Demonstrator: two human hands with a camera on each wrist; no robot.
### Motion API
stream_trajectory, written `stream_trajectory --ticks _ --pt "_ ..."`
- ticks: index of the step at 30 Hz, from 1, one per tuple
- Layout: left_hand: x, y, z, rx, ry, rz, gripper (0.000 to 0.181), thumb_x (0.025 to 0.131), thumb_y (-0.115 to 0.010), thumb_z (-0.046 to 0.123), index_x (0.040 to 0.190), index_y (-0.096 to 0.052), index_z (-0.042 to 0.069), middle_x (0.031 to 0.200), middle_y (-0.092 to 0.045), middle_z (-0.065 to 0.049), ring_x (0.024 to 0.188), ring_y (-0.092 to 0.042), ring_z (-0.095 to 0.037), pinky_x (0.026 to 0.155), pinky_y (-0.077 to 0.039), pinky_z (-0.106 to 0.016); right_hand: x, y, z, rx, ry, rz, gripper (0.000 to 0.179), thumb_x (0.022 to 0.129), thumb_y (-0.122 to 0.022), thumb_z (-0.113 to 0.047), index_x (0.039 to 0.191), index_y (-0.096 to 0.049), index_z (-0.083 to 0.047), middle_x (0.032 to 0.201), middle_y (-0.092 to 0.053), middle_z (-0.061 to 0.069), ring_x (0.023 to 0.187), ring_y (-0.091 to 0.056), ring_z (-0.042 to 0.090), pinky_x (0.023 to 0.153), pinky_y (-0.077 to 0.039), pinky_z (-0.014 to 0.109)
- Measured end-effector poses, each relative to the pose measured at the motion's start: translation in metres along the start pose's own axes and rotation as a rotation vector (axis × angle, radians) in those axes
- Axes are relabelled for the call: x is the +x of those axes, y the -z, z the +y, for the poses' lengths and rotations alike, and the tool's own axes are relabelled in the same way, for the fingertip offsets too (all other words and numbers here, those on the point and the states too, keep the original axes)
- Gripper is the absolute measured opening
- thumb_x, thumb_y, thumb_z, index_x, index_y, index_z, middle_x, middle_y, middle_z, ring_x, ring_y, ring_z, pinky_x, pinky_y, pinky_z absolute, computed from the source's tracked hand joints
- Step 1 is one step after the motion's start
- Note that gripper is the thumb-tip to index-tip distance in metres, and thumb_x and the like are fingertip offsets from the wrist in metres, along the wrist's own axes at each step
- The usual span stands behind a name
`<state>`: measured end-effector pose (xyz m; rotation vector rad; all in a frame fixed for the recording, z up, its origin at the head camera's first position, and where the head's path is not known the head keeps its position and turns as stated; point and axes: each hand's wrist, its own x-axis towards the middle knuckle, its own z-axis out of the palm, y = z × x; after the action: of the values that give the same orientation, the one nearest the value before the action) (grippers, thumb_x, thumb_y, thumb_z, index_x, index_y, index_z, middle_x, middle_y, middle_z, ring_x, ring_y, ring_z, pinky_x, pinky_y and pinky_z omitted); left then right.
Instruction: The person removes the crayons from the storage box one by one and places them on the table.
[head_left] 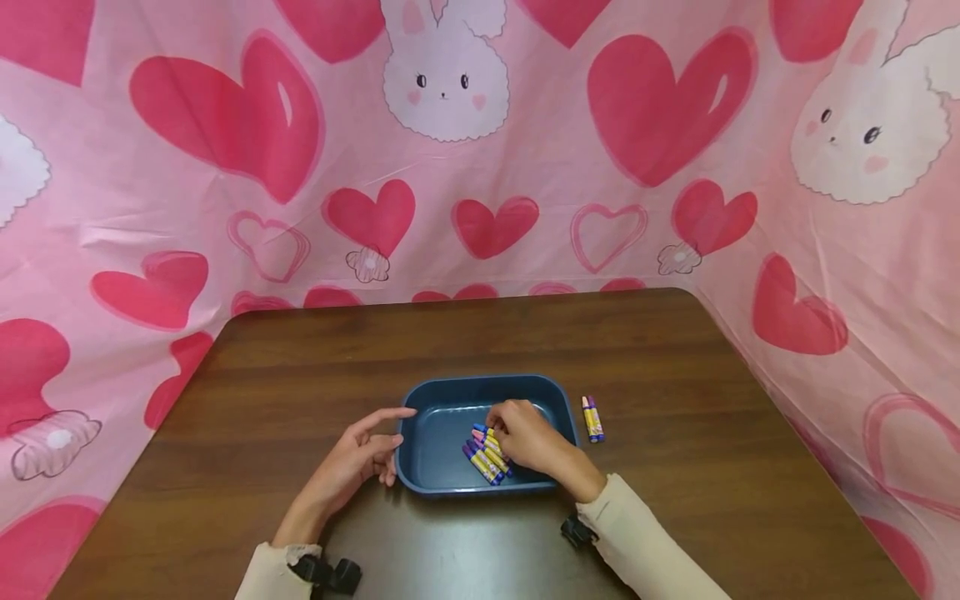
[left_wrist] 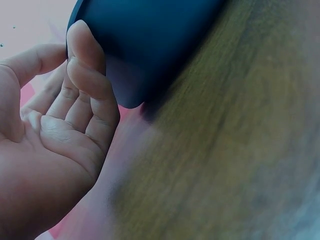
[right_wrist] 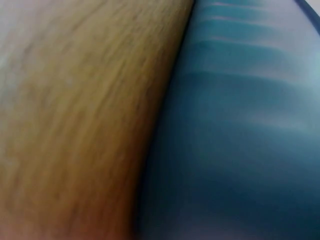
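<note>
A dark blue tray (head_left: pixel 442 482) sits on the table, with several crayons (head_left: pixel 482 463) lying in a slanted cluster inside it. They have yellow wrappers and purple, pink or blue tips. My right hand (head_left: pixel 536 437) reaches over the tray's right side, its curled fingers gripping at the right end of the cluster; the fingertips are partly hidden. At the left rim, my left hand (head_left: pixel 352 462) touches the tray with extended index finger and thumb. The left wrist view shows that hand (left_wrist: pixel 65 120) against the tray (left_wrist: pixel 145 35). Only tray (right_wrist: pixel 240 135) and table appear in the right wrist view.
Two more crayons (head_left: pixel 592 419), one pink-tipped and one purple-tipped, lie side by side on the brown wooden table (head_left: pixel 330 350), right of the tray. Pink cloth (head_left: pixel 525 133) with hearts and rabbits hangs behind the table and along its sides.
</note>
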<state>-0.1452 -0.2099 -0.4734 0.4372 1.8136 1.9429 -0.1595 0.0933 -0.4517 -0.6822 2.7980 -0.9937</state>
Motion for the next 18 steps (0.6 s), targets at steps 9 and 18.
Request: stream_trajectory --ticks 9,18 --pt "0.0014 0.001 -0.0014 0.015 -0.001 0.005 0.045 0.104 -0.052 0.018 0.147 -0.044 0.006 0.071 -0.064 -0.007 0.06 -0.063 -0.018 0.058 -0.051 -0.026 0.0002 0.0002 -0.0003 -0.059 0.031 0.052 0.016 0.086 -0.064 0.006 0.096 -0.075 -0.001 0.086 -0.067 0.006 0.075 -0.056 0.013 0.069 -0.053 0.029" --pt "0.0006 0.0006 -0.0001 0.01 0.007 0.015 0.045 0.104 -0.051 0.018 0.147 -0.043 0.005 0.071 -0.064 -0.007 0.059 -0.063 -0.018 0.058 -0.051 -0.026 -0.0005 -0.0006 -0.0006 -0.107 0.045 0.085 0.014 0.083 -0.065 0.006 0.077 -0.07 -0.007 0.066 -0.056 -0.005 0.06 -0.05 0.008 0.052 -0.044 0.022"
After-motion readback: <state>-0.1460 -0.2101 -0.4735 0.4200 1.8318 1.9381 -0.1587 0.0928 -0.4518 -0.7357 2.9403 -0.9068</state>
